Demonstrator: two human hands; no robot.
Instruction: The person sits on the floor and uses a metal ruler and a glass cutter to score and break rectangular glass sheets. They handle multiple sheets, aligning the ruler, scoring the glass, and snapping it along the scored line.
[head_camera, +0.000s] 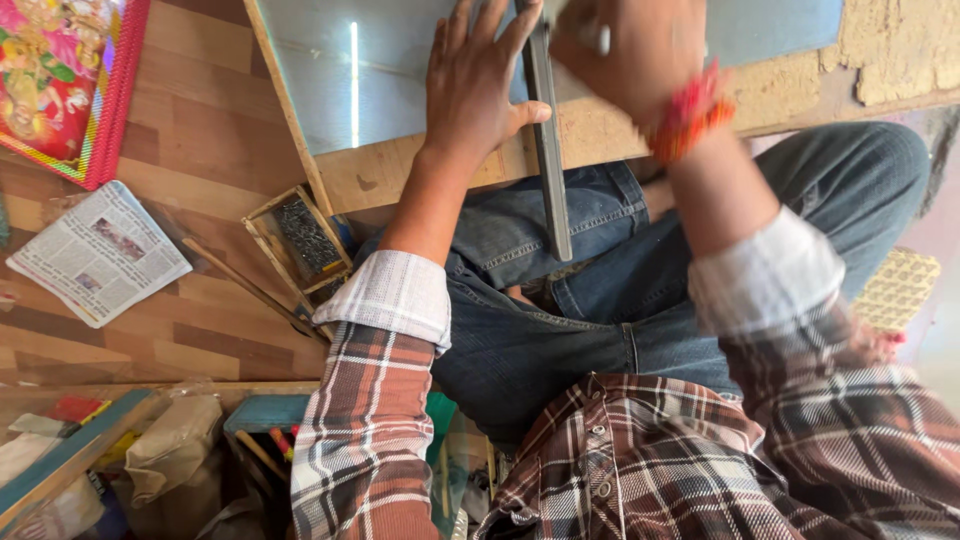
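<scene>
Newspaper sheet (98, 254) lies flat on the wood-pattern floor (200, 130) at left, rectangular, white-grey with small photos, turned at an angle. Just above it, top-left corner: framed picture print (62, 82), bright multicolour image, red-pink ribbed frame, cut off by the edge. Bottom left: crumpled tan paper bag (170, 450) beside a blue-edged board, contents hidden. Small open wooden box (300, 245) holding dark small parts, right of the newspaper. No screens.

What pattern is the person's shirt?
Plaid in brown, red and white, on the shirt, seen best in the head view.
</scene>
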